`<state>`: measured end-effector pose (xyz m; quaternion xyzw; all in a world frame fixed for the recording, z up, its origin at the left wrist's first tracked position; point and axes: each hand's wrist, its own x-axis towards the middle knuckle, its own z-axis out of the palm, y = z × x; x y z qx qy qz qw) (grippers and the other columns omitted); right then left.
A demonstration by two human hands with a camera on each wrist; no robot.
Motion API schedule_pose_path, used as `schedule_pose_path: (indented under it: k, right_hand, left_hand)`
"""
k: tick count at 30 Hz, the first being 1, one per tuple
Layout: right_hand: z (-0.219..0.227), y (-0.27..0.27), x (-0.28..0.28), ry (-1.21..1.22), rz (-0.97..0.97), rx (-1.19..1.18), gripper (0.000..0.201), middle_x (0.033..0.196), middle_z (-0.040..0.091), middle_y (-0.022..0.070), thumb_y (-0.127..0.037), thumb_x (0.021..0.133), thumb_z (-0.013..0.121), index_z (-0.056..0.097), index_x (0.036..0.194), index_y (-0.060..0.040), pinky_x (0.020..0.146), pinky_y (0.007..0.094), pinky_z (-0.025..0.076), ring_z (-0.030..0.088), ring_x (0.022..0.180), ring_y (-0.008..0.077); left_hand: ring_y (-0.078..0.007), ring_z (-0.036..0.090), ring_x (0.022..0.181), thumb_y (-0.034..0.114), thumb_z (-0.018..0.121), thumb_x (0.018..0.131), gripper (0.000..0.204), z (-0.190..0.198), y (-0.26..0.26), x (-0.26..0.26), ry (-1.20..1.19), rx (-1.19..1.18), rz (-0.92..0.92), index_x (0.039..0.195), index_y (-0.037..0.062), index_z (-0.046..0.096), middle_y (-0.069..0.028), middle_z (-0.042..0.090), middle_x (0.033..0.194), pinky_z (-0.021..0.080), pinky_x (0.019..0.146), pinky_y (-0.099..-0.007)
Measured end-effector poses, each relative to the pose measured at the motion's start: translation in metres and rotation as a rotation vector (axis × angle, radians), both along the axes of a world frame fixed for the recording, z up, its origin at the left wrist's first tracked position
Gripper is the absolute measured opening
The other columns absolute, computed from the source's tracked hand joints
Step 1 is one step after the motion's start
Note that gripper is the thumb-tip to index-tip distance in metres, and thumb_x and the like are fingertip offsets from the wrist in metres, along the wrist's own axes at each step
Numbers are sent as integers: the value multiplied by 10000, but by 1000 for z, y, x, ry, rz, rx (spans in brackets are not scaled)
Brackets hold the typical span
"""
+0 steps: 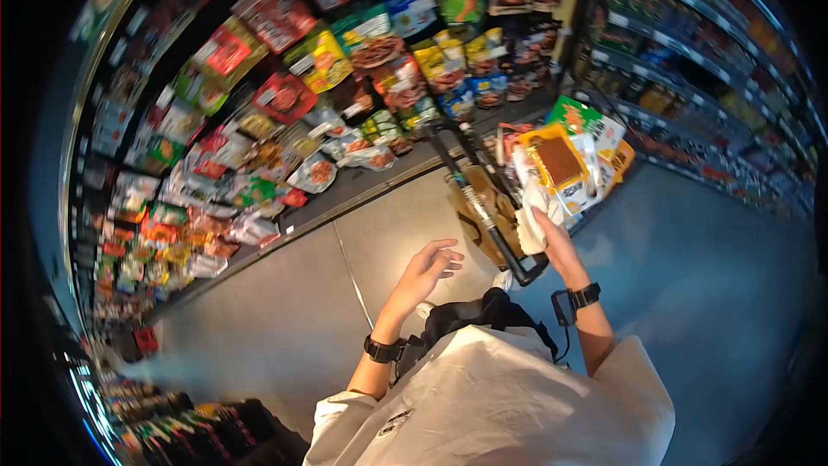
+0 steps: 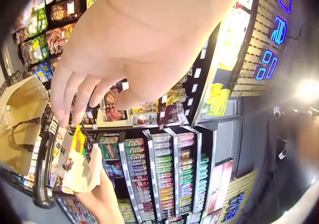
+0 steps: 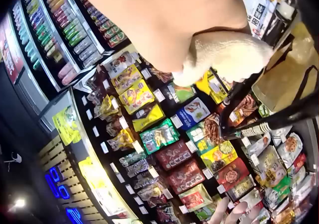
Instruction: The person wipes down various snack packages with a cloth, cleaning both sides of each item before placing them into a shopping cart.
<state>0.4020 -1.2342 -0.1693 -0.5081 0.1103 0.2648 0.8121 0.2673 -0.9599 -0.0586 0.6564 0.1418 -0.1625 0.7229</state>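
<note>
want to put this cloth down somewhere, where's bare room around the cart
Bare floor lies between the snack shelves and the cart, and right of it toward the drinks shelves. The cart is crowded with packets and a bag.

The cart (image 1: 504, 207) is positioned at 12 o'clock, with snack shelves (image 1: 285, 112) at 10 o'clock and drink shelves (image 1: 690, 52) at 2 o'clock.

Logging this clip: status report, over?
Right hand grips white cloth on cart handle. Left hand open, hovering nearby. Nothing between.
</note>
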Motion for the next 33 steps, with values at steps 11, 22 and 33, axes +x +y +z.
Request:
schedule_pose_path:
  k: [11,22,33]
  right_hand:
    - [82,235,-140,-252,290,-148,370,1170,659,75,-114,963,630,553,1307,-3,872,292,526,650,1012,142]
    - [100,450,-261,-473,1132,-122,383,1102,681,38,-298,1010,600,601,1253,-1,843,284,523,633,986,117]
    - [72,644,-288,-388,1517,73,399,1173,663,36,-290,1016,597,584,1298,-8,899,279,504,614,1045,107]
  left_hand:
    - [-179,639,1071,327,517,1053,375,-24,159,-140,-93,-69,88,1306,57,582,-88,672,1172,516,943,-324]
    - [-146,637,1033,331,675,967,495,-8,301,-279,-199,-159,495,1319,9,544,-67,661,1154,547,827,-303]
    - [-147,636,1017,268,685,960,461,-20,439,-344,-139,-16,881,1316,7,553,-63,674,1136,538,791,-293]
